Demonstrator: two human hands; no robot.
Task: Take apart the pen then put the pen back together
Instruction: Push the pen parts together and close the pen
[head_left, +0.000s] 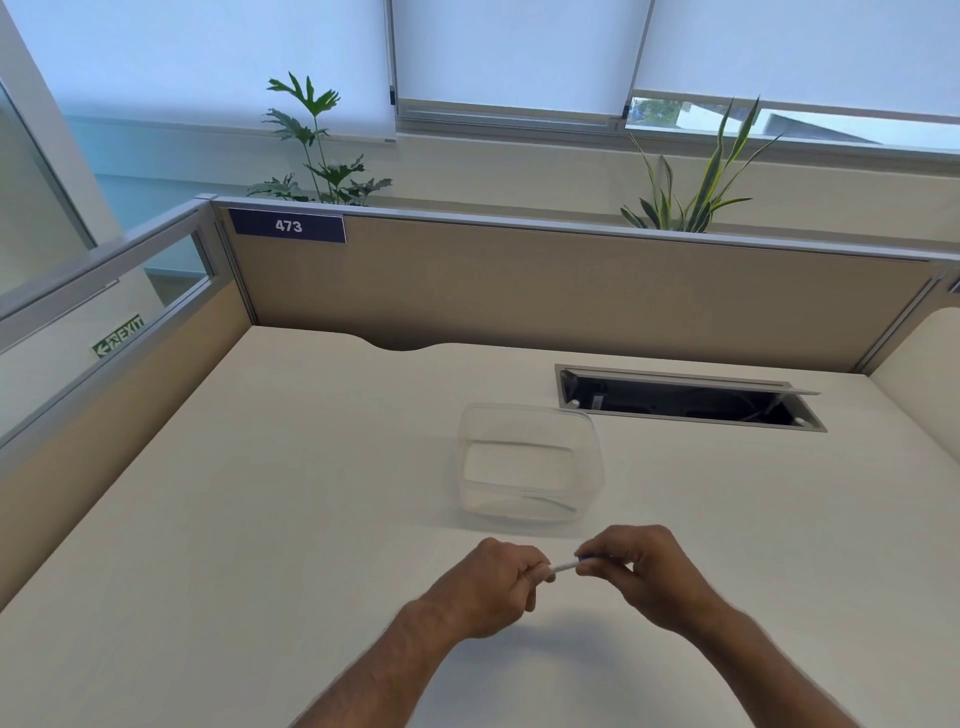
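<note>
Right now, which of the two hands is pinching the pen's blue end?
The right hand: its fingertips close on the blue end of the pen, while the left hand grips the white barrel.

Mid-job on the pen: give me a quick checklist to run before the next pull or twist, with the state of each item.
1. Left hand gripping the pen barrel: ok.
2. Right hand pinching the blue end: ok.
3. Pen held above the desk, clear of the clear container: ok.
4. Container upright and within reach for loose parts: ok.
5. Whether the blue end is already loosened or separated: cannot tell, fingers cover the joint.
6. Small parts already in the container: cannot tell; only a faint thin shape shows near its front wall.
</note>
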